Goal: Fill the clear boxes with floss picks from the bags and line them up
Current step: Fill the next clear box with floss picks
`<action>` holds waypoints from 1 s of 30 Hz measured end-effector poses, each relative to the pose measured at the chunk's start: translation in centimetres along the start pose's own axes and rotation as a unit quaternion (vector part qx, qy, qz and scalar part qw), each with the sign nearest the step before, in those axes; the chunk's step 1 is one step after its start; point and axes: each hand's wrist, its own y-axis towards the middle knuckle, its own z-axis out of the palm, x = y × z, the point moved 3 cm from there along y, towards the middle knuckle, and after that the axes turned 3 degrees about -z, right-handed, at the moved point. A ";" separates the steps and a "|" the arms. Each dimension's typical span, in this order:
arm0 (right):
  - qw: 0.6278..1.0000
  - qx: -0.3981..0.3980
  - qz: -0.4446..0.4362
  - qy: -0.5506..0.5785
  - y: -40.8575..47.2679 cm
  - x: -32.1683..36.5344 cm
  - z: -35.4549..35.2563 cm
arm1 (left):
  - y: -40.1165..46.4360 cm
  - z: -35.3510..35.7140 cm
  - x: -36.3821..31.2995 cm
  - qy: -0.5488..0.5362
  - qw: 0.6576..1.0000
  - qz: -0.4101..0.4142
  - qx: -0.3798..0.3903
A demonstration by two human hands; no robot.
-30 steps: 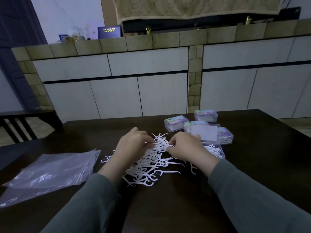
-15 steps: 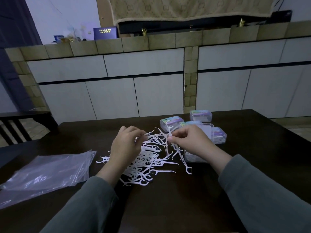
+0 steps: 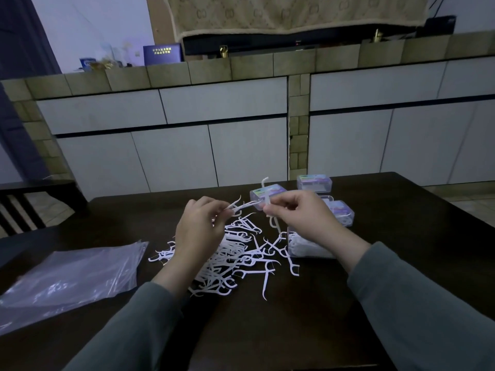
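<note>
**Floss picks pinched in both hands above the pile**

Above the dark table [image 3: 267, 330], my left hand [image 3: 199, 228] pinches a couple of white floss picks [image 3: 242, 204] between thumb and fingertips, their hooked ends pointing right. My right hand [image 3: 300, 212] pinches another pick [image 3: 265, 195] that stands nearly upright, its curved head above my knuckles. Below both hands a loose pile of picks [image 3: 235, 258] lies scattered on the table. Just right of the pile, under my right wrist, sits an open clear box [image 3: 308, 247] partly filled with picks. Three closed boxes lie beyond it: one [image 3: 267, 192] behind my fingers, one [image 3: 314, 182] farther back, one [image 3: 341, 212] to the right. Empty plastic bags [image 3: 72, 279] lie flat at the left.
</note>
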 end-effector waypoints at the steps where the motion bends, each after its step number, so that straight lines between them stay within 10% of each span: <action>1: 1.000 -0.002 -0.001 0.012 -0.1 -0.1 -0.7 | 0.0 0.0 -0.4 -0.008 1.000 0.005 -0.003; 12: 0.977 -0.037 -0.007 -0.211 -1.2 -3.1 -5.6 | -0.7 2.2 -3.7 -0.039 0.997 0.067 -0.001; 18: 0.906 -0.004 -0.090 -0.413 -2.3 -2.3 -5.8 | -1.2 2.7 -4.0 -0.030 0.997 0.072 0.007; 30: 0.884 0.071 -0.033 -0.461 -1.6 -4.4 -4.6 | -1.4 2.7 -4.0 -0.030 0.998 0.061 0.005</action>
